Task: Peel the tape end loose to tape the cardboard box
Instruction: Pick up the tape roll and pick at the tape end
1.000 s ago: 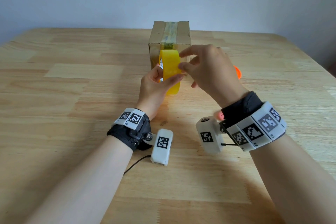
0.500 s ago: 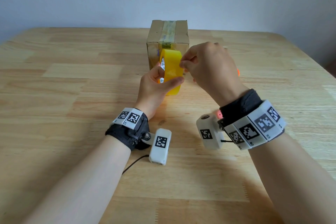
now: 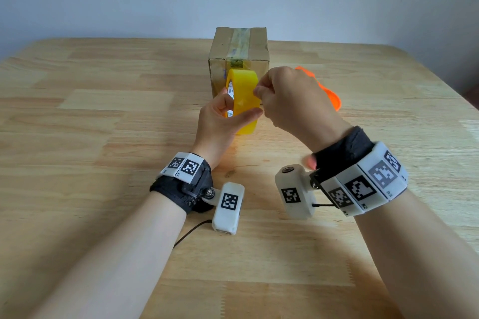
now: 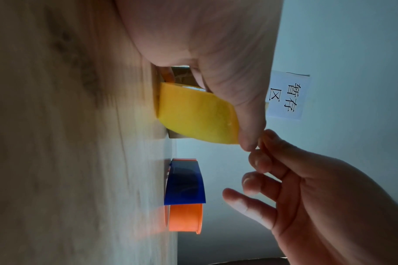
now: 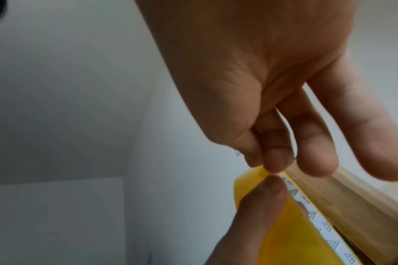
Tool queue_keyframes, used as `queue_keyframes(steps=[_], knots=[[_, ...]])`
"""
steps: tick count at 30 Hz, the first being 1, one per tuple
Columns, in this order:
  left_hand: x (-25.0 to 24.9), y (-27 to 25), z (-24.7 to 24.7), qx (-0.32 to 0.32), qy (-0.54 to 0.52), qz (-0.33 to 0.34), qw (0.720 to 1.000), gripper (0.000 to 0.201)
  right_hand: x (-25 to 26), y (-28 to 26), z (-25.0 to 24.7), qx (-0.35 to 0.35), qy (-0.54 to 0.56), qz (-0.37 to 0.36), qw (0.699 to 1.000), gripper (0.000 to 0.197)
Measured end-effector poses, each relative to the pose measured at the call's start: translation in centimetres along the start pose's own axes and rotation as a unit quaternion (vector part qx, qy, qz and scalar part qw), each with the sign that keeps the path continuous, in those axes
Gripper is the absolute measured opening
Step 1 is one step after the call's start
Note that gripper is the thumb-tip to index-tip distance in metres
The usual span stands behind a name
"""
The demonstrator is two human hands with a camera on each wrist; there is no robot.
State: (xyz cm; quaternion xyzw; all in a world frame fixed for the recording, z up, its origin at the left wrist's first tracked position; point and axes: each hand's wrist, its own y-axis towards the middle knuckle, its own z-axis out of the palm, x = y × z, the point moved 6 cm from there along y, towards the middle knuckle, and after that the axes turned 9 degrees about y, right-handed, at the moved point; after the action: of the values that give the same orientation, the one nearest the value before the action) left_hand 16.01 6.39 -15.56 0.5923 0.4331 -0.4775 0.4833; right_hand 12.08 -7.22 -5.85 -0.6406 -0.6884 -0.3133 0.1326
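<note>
A yellow tape roll (image 3: 243, 96) stands on edge on the wooden table (image 3: 103, 116), just in front of a cardboard box (image 3: 239, 57) with old tape along its top seam. My left hand (image 3: 223, 122) grips the roll, thumb across its outer face and fingers through the core. My right hand (image 3: 287, 101) pinches at the roll's right edge with thumb and forefinger. In the right wrist view that pinch (image 5: 265, 167) holds a small lifted corner of the yellow tape (image 5: 257, 172). The left wrist view shows the roll (image 4: 193, 114) under my left thumb.
An orange object (image 3: 329, 93) lies on the table behind my right hand. In the left wrist view a blue and orange tape dispenser (image 4: 184, 195) stands on the table. A paper label with characters (image 4: 286, 95) hangs on the wall.
My right thumb and forefinger closed into a tighter pinch at the roll's right edge and the hand drew slightly right. The left hand kept the roll in place.
</note>
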Motion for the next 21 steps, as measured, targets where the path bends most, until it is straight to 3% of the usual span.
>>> queue_keyframes(steps=[5, 9, 13, 15, 17, 20, 21], knots=[[-0.3, -0.2, -0.3, -0.023, -0.022, 0.003, 0.999, 0.042, 0.0, 0.0, -2.4, -0.057, 0.060, 0.006, 0.997, 0.025], [0.2, 0.3, -0.4, -0.029, 0.012, -0.001, 1.000, 0.022, 0.0, -0.2, -1.9, -0.043, 0.050, 0.003, 0.998, 0.024], [0.0, 0.2, -0.3, -0.027, 0.012, 0.002, 1.000, 0.043, 0.0, -0.1, -1.5, -0.063, 0.022, -0.009, 0.998, 0.010], [-0.6, 0.0, -0.3, -0.030, 0.024, 0.000, 0.999, 0.023, -0.1, 0.0, -1.6, -0.067, 0.016, -0.013, 0.998, 0.008], [-0.9, 0.0, -0.1, -0.029, 0.037, 0.017, 0.999, 0.017, -0.6, 0.3, -1.8, -0.073, 0.009, -0.006, 0.997, 0.009], [-0.7, -0.1, -0.1, -0.025, 0.068, 0.047, 0.996, 0.042, -1.1, 0.5, -2.2, -0.075, -0.004, 0.006, 0.997, 0.009], [-0.6, -0.1, -0.2, -0.028, 0.073, 0.044, 0.996, 0.038, -1.1, 0.5, -2.2, -0.074, -0.007, 0.006, 0.997, 0.009]])
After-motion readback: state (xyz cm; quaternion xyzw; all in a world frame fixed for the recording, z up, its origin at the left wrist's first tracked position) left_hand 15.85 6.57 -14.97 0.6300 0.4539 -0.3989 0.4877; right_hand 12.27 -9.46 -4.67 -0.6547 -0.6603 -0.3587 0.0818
